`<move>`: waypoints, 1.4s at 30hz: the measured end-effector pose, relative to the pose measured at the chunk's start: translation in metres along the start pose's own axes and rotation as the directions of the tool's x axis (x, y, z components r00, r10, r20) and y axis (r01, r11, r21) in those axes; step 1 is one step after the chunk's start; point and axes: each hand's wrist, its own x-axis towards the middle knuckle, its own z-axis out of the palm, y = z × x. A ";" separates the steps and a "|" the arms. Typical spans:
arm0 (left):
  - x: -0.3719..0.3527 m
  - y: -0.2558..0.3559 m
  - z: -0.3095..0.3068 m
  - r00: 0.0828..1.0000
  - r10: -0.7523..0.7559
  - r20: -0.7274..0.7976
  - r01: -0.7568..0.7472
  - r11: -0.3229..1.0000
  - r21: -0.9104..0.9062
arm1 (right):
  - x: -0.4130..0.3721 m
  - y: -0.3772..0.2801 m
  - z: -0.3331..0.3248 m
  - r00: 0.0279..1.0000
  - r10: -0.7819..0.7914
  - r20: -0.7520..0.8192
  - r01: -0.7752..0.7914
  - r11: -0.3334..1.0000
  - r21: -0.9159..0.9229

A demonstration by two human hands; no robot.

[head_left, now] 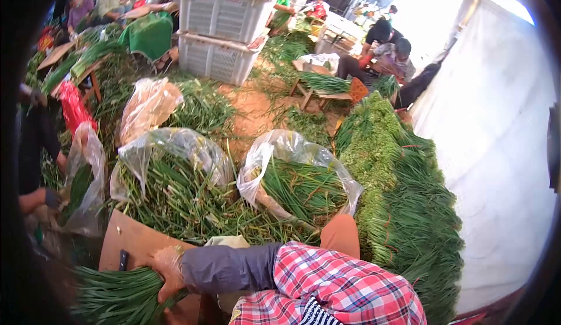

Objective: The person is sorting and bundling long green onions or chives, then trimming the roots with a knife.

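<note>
My right hand [168,268], under a grey sleeve cover and a plaid sleeve, reaches across to the left. It grips a bunch of long green garlic chives [117,296] near its cut end, thumb toward me. The bunch lies over the near side of a brown board [137,237]. A knife with a black handle [123,259] rests on the board just beyond the bunch. A small skin-toned patch at the bottom edge may be my left hand [175,314]; its fingers do not show clearly.
Clear plastic bags of chives [304,187] and loose leaves [187,202] lie ahead. Stacked chive bundles [418,225] line the right, beside a white sheet [502,138]. Crates [216,18] stand behind. Another person's gloved hand [51,198] is at left; other people sit farther back.
</note>
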 end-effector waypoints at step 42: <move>0.016 0.168 0.027 0.939 0.330 0.095 -0.161 0.179 0.970 | 0.007 0.096 0.122 0.634 0.600 0.488 -0.641 0.761 -0.102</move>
